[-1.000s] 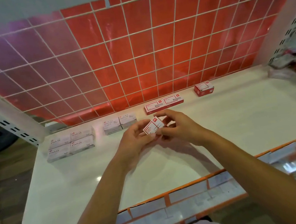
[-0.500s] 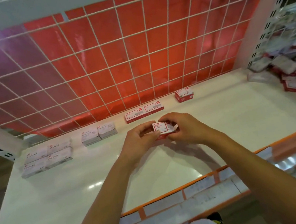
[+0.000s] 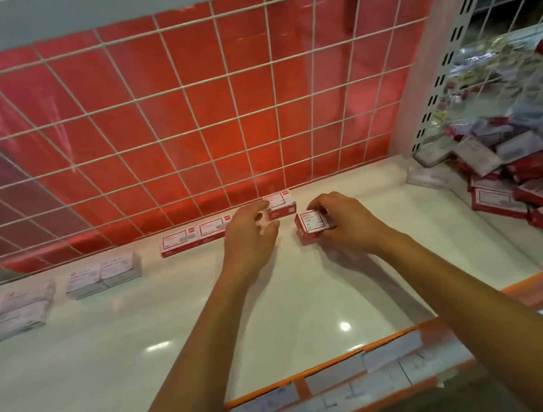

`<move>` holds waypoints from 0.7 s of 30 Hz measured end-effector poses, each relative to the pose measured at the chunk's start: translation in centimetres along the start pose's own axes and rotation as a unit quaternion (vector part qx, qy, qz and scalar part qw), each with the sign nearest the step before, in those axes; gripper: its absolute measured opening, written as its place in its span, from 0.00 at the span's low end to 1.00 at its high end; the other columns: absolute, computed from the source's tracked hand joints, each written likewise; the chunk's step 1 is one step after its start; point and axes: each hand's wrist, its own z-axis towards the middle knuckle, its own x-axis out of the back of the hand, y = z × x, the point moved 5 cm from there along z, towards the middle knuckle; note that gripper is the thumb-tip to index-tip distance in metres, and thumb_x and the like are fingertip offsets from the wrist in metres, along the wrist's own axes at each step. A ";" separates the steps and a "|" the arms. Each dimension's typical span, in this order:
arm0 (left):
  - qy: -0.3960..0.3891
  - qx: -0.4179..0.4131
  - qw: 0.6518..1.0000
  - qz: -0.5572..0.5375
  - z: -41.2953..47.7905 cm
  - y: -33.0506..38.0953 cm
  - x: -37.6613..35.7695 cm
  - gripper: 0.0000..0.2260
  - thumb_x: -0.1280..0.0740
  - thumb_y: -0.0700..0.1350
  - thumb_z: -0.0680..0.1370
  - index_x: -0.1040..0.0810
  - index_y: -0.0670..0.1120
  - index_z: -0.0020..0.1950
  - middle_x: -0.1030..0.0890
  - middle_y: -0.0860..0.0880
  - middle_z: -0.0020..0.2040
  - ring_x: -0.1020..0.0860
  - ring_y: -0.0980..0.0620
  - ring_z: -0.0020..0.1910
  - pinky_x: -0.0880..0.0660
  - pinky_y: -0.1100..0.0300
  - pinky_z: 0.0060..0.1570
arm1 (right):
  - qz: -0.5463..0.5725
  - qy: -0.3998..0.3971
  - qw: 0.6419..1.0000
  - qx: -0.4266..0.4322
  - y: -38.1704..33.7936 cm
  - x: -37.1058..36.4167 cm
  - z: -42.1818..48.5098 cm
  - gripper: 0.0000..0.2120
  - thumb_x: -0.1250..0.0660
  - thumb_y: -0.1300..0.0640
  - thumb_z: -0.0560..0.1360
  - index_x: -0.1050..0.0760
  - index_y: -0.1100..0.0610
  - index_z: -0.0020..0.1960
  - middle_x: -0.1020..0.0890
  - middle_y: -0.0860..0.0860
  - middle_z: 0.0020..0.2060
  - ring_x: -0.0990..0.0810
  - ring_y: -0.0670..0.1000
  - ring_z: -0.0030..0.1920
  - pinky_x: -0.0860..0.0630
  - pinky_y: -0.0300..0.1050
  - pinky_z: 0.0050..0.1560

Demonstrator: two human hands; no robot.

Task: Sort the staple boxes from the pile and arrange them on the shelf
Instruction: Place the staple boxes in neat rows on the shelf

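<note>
My right hand (image 3: pixel 341 221) grips a small red and white staple box (image 3: pixel 310 225) just above the white shelf (image 3: pixel 177 339). My left hand (image 3: pixel 249 233) hovers left of it with fingers loosely curled, holding nothing. Behind my left hand sits a small stack of red boxes (image 3: pixel 282 204) against the grid back. Left of that lie two flat red boxes (image 3: pixel 194 236), then white boxes (image 3: pixel 103 274) and more white boxes (image 3: pixel 12 316) at the far left. The pile of mixed staple boxes (image 3: pixel 518 173) lies on the shelf's right side.
A white wire grid (image 3: pixel 182 114) over a red panel closes the back of the shelf. A perforated white upright (image 3: pixel 433 80) stands at the right. The front edge carries an orange strip with label holders (image 3: pixel 336 370).
My left hand has let go of the red box and moved left. My right hand alone carries it toward the back right. The view has turned right, showing more of the pile.
</note>
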 end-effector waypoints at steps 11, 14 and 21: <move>-0.035 -0.083 0.952 0.292 3.0 1.7 -3.7 0.28 0.33 0.46 0.78 0.39 0.48 0.76 0.39 0.49 0.76 0.43 0.47 0.75 0.45 0.53 0.73 | -0.035 0.030 0.999 0.011 2.1 0.0 4.7 0.13 0.32 0.56 0.74 0.24 0.55 0.59 0.21 0.55 0.55 0.23 0.55 0.54 0.27 0.45 0.53; -0.056 -0.092 0.947 0.303 3.8 2.0 -4.4 0.28 0.33 0.48 0.77 0.38 0.48 0.75 0.36 0.48 0.75 0.40 0.46 0.73 0.42 0.51 0.73 | -0.037 0.034 0.998 0.024 2.3 -0.1 5.4 0.11 0.33 0.57 0.73 0.22 0.53 0.55 0.19 0.55 0.52 0.21 0.56 0.50 0.24 0.47 0.50; -0.082 -0.066 0.966 0.237 5.4 3.1 -5.2 0.14 0.29 0.48 0.74 0.21 0.51 0.59 0.18 0.48 0.54 0.22 0.46 0.51 0.26 0.52 0.53 | -0.017 0.024 0.999 0.039 2.1 0.5 5.3 0.15 0.30 0.60 0.72 0.22 0.54 0.58 0.19 0.56 0.53 0.22 0.57 0.52 0.28 0.44 0.49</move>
